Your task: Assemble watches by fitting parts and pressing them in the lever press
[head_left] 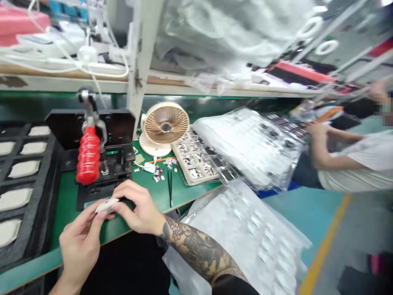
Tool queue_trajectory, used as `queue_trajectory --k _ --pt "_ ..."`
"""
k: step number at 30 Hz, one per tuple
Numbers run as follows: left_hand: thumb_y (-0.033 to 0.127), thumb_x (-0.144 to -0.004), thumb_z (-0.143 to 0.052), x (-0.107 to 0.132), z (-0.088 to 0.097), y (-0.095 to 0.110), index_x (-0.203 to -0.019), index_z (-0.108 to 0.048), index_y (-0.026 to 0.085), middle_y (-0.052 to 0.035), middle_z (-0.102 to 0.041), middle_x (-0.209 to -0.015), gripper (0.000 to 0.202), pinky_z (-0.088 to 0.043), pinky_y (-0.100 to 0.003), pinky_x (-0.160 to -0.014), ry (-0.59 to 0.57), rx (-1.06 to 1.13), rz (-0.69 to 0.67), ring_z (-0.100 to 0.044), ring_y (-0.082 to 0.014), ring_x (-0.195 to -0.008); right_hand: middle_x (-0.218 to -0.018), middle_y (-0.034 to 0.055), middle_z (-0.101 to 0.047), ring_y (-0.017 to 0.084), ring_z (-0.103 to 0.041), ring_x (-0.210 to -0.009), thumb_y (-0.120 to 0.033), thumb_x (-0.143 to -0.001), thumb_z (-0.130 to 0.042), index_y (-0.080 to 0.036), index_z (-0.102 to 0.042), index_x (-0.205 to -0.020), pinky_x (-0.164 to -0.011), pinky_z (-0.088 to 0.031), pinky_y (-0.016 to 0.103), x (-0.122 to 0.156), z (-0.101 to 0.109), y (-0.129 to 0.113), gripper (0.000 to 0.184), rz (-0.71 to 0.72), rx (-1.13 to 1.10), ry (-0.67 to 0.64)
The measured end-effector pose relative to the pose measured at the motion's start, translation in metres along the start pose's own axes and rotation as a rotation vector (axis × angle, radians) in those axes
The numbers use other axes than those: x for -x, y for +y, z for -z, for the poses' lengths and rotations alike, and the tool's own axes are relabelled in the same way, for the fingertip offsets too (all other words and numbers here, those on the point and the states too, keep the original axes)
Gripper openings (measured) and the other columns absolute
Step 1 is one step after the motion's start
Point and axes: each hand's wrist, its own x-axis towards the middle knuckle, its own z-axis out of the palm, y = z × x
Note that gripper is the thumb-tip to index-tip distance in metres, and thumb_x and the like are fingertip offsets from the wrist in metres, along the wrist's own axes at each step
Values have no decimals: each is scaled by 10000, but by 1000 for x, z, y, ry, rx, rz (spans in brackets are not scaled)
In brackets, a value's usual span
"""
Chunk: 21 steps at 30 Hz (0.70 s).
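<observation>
Between my two hands is a small pale beige plastic piece [107,205], held just in front of the black press. My left hand [80,239] pinches it from the left. From the other side, the thumb and fingers of my right hand [138,207] grip it too. Behind it stands the toggle press [118,157] with a red ribbed handle [88,155] pointing down. Similar pale pieces [23,169] lie in the pockets of a black foam tray [37,213] at the left.
A small beige fan [166,125] stands behind a compartment tray [199,180] of small parts. Black tweezers [170,188] and loose bits lie on the green bench. Plastic-wrapped trays [242,143] jut out at the right. A co-worker's arm [321,143] reaches in beyond them.
</observation>
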Motion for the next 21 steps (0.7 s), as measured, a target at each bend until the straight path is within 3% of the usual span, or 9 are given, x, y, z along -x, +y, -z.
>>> queue_trajectory --k 3,6,10,13,14,16,18,21 --pt "480 -959 -906 -2 2 -8 -1147 -899 199 -81 -906 -1101 339 -771 -328 -819 -11 53 86 -888 -273 -862 -1082 85 -761 165 -724 -999 -441 -1084 -759 -174 -709 -1089 -930 -635 300 6 -8 7 272 21 47 6" --pt "509 -915 -949 -4 7 -11 -1150 -894 187 -72 -903 -1008 403 -746 -254 -747 9 55 142 -856 -223 -743 -1057 78 -742 153 -706 -947 -484 -1088 -746 -173 -690 -1082 -888 -634 281 12 -16 10 316 -19 127 -5" --pt "589 -909 -942 -11 5 -7 -1228 -867 173 -79 -902 -1043 529 -733 -221 -722 20 101 229 -855 -208 -751 -1139 83 -771 164 -751 -1021 -534 -1089 -738 -184 -700 -1164 -963 -671 301 -9 -1 -10 360 1 308 -54" --pt "573 -905 -950 -16 1 -6 -1342 -833 217 -77 -892 -1214 576 -769 -296 -822 17 180 245 -884 -244 -890 -1375 153 -757 237 -735 -1350 -559 -964 -889 -183 -736 -1255 -1206 -654 385 -53 25 -40 499 158 455 79" --pt "551 -887 -971 -16 1 -7 -1350 -828 221 -76 -886 -1250 587 -776 -325 -871 22 193 236 -889 -263 -948 -1425 139 -751 245 -699 -1445 -571 -924 -924 -199 -758 -1242 -1278 -613 401 -70 31 -49 516 255 500 93" --pt "512 -850 -1008 -15 0 -10 -1345 -820 216 -79 -884 -1259 606 -774 -357 -943 31 214 233 -890 -294 -1043 -1387 -8 -793 188 -638 -1545 -550 -971 -841 -248 -802 -1171 -1377 -484 395 -102 37 -63 364 516 577 44" --pt "495 -824 -1030 -14 -1 -10 -1355 -802 214 -88 -885 -1255 643 -773 -366 -957 1 240 263 -888 -318 -1102 -1273 -122 -822 113 -662 -1485 -451 -1042 -676 -251 -820 -1150 -1376 -428 363 -127 33 -71 269 721 608 45" --pt "486 -690 -1102 -17 -4 -8 -1245 -798 180 -124 -892 -1204 703 -778 -372 -919 -63 257 304 -894 -347 -1070 -1201 -126 -831 33 -744 -1292 -351 -1103 -500 -200 -827 -1171 -1267 -476 222 -151 22 -88 367 730 529 142"
